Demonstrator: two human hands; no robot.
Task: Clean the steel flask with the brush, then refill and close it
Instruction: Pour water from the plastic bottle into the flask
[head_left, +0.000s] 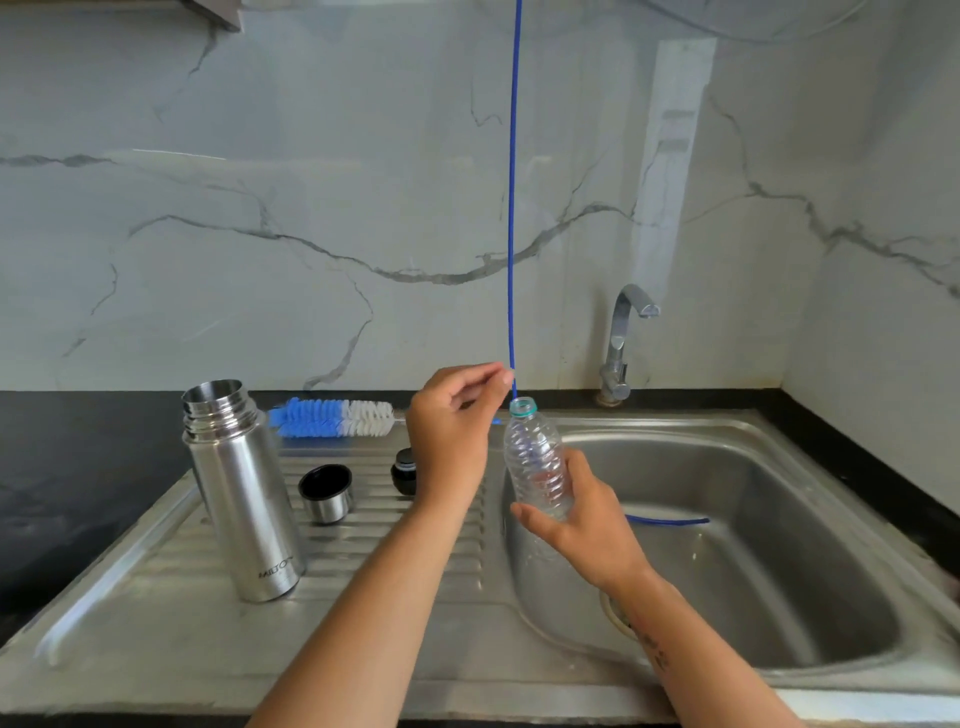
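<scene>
**Flask open on the drainboard, both hands busy with a plastic bottle**

I see the steel flask (241, 493) standing upright on the ribbed drainboard (156, 613) to the left of the basin, its threaded mouth uncovered and its polished wall showing a small printed logo near the base. Just right of it sits its steel cup lid (326, 492), mouth up, with a dark lining; beyond that the black stopper (404, 472) rests on the ribs, partly hidden by my left wrist. The bottle brush (332, 417), blue and white bristles, lies on its side at the back edge of the drainboard, behind the flask and apart from it.

My left hand (451, 431) is raised with thumb and fingertips drawn narrowly together, pinching a thin blue tube (513, 208) that runs straight up out of view. The tube's lower end goes into the neck of a clear ribbed plastic bottle (537, 462) with a teal ring at its mouth. My right hand (582, 519) wraps around the bottle's lower half, holding it slightly tilted over the left rim of the sink (779, 519). I cannot tell whether the bottle holds water. Another length of blue tube (670, 520) lies in the basin. The tap (621, 343) stands behind the sink.
</scene>
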